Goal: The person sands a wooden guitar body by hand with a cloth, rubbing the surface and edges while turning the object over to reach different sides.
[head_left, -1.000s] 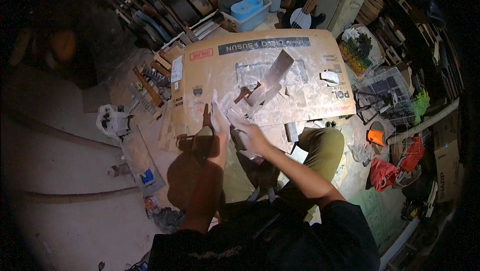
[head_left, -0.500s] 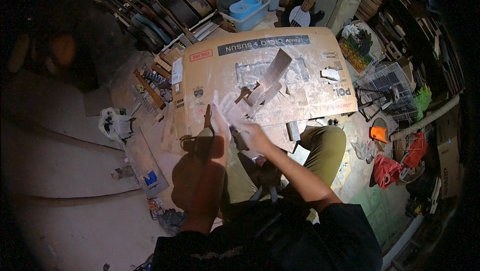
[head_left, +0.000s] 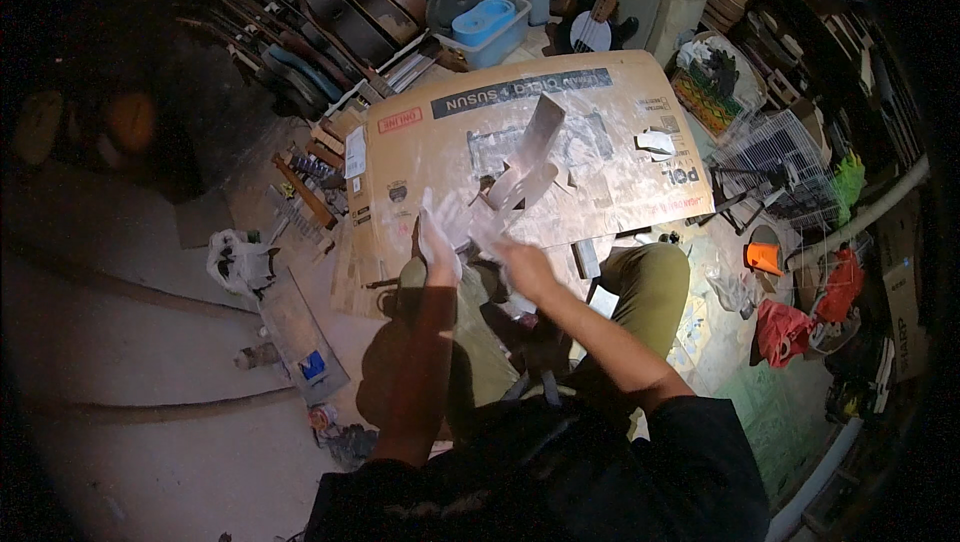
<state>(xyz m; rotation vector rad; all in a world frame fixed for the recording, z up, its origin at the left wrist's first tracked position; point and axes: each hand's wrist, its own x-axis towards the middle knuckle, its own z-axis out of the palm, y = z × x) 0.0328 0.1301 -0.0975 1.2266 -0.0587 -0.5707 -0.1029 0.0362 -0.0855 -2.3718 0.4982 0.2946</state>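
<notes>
My left hand (head_left: pixel 441 244), coated in pale dust, is raised over the near edge of a flat cardboard sheet (head_left: pixel 430 157), its fingers stretched out. My right hand (head_left: pixel 524 268) is close beside it, fingers bent toward the left palm. Whatever those fingers grip is blurred and too small to name. Just beyond both hands, a long grey-brown strip (head_left: pixel 541 132) slants away over the cardboard, with a curved, dusty piece (head_left: pixel 525 185) at its near end. Whether either hand touches these cannot be told.
Guitar bodies (head_left: pixel 345 7) line the far left. A blue tub (head_left: pixel 485 22) stands behind the cardboard. Wood pieces (head_left: pixel 305 190) lie left of it; a wire cage (head_left: pixel 785 162) and an orange object (head_left: pixel 763 256) are at right. A board (head_left: pixel 297 327) rests on the left floor.
The strip's far end has swung slightly left and stands steeper. My right hand has shifted a little, still close to the left. The whole view has turned slightly.
</notes>
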